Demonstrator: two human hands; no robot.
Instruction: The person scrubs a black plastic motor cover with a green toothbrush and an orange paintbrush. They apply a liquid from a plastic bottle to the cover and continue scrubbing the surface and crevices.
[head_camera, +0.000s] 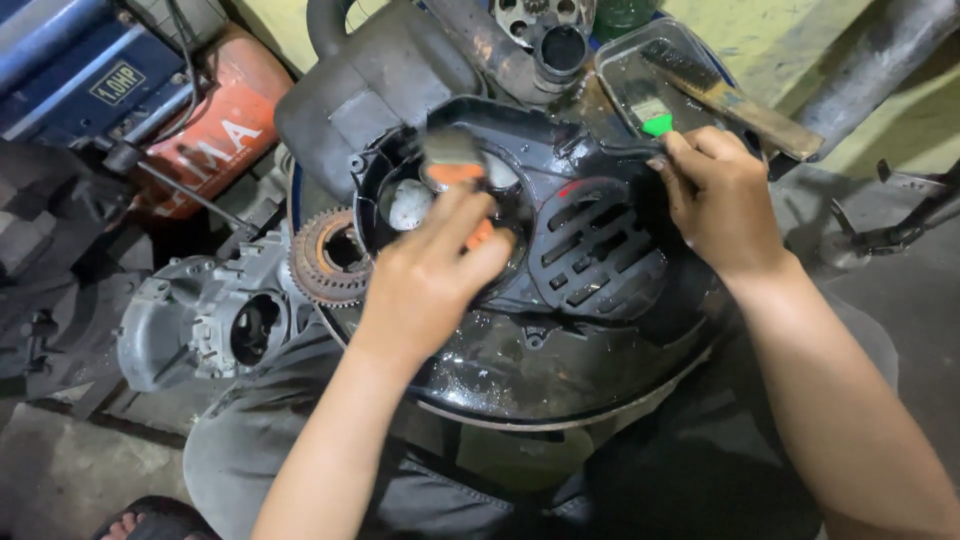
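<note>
While the left hand closes on an orange-handled brush over the black engine cover, the right hand grips the cover's upper rim, steadying it above a round basin; wet and glossy, the rigid cover looks slippery, best held by its edges

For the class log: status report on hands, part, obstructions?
Left hand gripping orange-handled paintbrush. Right hand steadying wet black plastic engine cover. Nothing obstructing.
</note>
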